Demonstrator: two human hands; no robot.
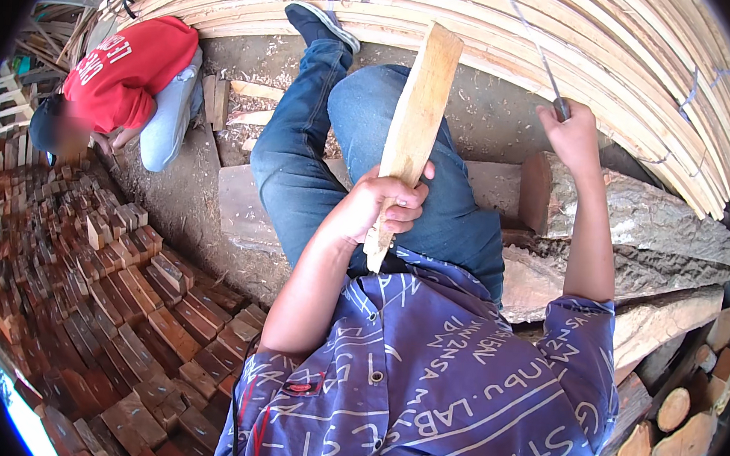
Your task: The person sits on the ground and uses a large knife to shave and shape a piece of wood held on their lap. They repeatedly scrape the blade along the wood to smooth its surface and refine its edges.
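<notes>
- Far left is mostly lost to the black fisheye rim; a heap of small reddish wood blocks (132,295) runs down to the lower edge and gets cut off there.
- Up top left, another person in a red shirt (125,68) is crouched on the dirt ground (187,205). Their hands are tucked under them, so I can't see what they're touching.
- The left hand (381,208) is wrapped tight around the lower part of a pale wooden slat (415,120), fingers fully curled. The slat stands nearly upright over the lap in jeans, and its bottom end pokes out just below the fist, against the blue patterned shirt.
- The right hand (572,135) is raised and closed around the handle of a long thin blade (530,35). The handle is nearly all hidden in the grip, and the blade is hard to follow against the bent strips behind it.
- Behind everything there's a big bundle of curved pale wood strips (502,16).
- To the right lies a rough split log (640,215), with cut round logs (684,416) stacked at the lower right, partly sliced off by the rim.
</notes>
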